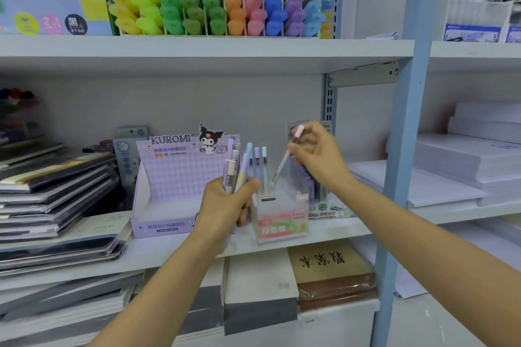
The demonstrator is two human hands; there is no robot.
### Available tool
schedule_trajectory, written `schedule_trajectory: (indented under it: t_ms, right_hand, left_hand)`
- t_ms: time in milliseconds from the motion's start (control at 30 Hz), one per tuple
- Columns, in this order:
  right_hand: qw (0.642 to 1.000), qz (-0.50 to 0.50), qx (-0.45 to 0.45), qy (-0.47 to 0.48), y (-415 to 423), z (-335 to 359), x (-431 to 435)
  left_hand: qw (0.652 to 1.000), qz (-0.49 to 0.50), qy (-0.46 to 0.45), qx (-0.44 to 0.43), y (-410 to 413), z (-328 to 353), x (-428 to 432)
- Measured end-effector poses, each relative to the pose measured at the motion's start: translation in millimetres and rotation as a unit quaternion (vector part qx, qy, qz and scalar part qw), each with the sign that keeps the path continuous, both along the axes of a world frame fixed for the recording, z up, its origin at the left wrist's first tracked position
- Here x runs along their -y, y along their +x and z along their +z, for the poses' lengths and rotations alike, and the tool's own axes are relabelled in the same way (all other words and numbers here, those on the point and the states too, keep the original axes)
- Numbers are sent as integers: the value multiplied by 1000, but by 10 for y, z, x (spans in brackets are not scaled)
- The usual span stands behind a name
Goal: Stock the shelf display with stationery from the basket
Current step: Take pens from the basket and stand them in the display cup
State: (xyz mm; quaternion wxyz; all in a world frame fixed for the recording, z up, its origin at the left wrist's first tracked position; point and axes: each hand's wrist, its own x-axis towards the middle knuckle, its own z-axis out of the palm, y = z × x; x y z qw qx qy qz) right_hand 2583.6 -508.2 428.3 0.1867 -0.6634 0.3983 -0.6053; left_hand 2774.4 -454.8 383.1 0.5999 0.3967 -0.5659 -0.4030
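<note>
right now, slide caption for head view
Right hand pinches pink-capped pen above clear acrylic box; left hand grips pastel pens

A stationery shop: highlighter display, stacked notebooks, paper reams.

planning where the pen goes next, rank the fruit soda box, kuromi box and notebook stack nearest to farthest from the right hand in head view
From the right hand:
1. Fruit Soda box, just below it.
2. Kuromi box, further left on the shelf.
3. Notebook stack, far left of the same shelf.
</note>
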Motion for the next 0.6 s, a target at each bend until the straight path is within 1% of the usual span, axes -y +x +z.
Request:
schedule_trajectory:
  t_ms: [133, 267, 433, 600]
  right_hand:
    - [987, -90, -135, -3, 79, -123, 142]
    - [979, -99, -175, -13, 118, -93, 229]
    - [962, -89, -260, -10, 105, 1, 342]
    - [954, -90, -285, -15, 24, 67, 422]
  left_hand:
    - [1000, -13, 7, -11, 88, 21, 51]
    - [1000, -19, 10, 8, 107, -12, 132]
    - [999, -19, -16, 23, 64, -39, 225]
    - [999, -6, -22, 37, 70, -31, 300]
